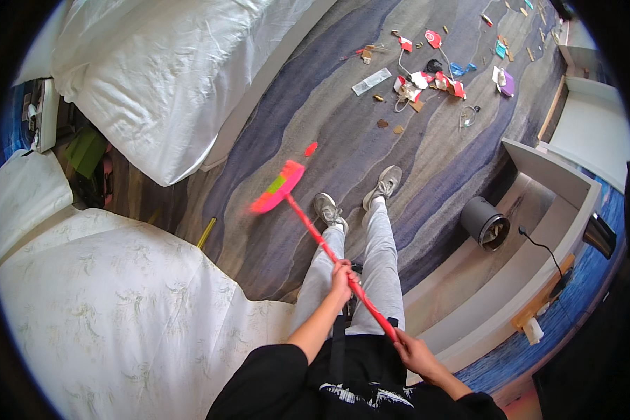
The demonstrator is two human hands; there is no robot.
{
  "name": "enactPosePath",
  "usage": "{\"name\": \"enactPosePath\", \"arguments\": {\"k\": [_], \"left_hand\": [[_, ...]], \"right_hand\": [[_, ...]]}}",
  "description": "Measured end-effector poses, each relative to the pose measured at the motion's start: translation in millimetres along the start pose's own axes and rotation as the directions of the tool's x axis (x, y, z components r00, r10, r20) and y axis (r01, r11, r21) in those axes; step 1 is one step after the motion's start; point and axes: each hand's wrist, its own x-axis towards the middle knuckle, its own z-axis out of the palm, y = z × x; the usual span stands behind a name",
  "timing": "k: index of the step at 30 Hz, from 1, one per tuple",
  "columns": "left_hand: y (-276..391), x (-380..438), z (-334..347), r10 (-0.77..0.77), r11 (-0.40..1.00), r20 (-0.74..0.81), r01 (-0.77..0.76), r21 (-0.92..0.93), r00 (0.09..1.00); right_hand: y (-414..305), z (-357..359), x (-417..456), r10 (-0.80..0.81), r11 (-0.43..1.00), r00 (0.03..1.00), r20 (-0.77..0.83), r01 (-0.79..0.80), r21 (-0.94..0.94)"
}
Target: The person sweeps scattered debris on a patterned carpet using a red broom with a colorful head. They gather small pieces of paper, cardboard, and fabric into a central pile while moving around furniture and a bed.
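My left hand [342,281] is wrapped around the middle of a broom's red handle [313,229]. Lower in the view, in front of my black shirt, my right hand [415,354] grips the handle near its top end. The broom's pink head [281,189], with orange and green bristles, is over the patterned carpet [341,142], left of my shoes; its outer end is blurred. A flat red piece [311,149] lies just beyond the bristles. Farther ahead are torn red and white packaging [409,89], a clear plastic wrapper [371,81], a purple item [505,85] and several small scraps.
White-covered beds [178,68] stand ahead left and, with a patterned cover [110,294], near left. To the right, a dark waste bin [475,220] lies on its side by a low white furniture unit [551,173]. A yellow strip [206,233] is near the closer bed.
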Motion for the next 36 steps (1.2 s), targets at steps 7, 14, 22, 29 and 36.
{"name": "enactPosePath", "arguments": {"k": [7,14,22,29,36], "left_hand": [[-64.5,-1.1,77.6,-0.062,0.998,0.271,0.065,-0.001,0.96],[-40.7,-25.9,38.4,-0.037,0.997,0.055,0.034,0.064,0.998],[-37.3,7.4,27.1,-0.025,0.973,0.0,0.024,0.231,1.0],[2.6,9.7,85.5,0.156,0.931,0.321,-0.248,0.269,0.934],[-27.1,-11.3,41.4,0.017,0.983,0.174,-0.048,0.176,0.985]], "right_hand": [[20.4,-18.5,-45.1,0.099,0.994,0.972,-0.214,-0.089,0.056],[18.7,-16.4,-44.3,0.002,0.999,0.996,-0.092,-0.006,-0.042],[32.0,7.5,-9.5,0.181,0.983,0.979,-0.095,-0.183,-0.015],[36.6,31.5,1.2,-0.11,0.982,0.931,-0.347,0.156,0.108],[28.3,14.0,-28.6,0.144,0.989,0.975,-0.169,-0.148,-0.009]]}}
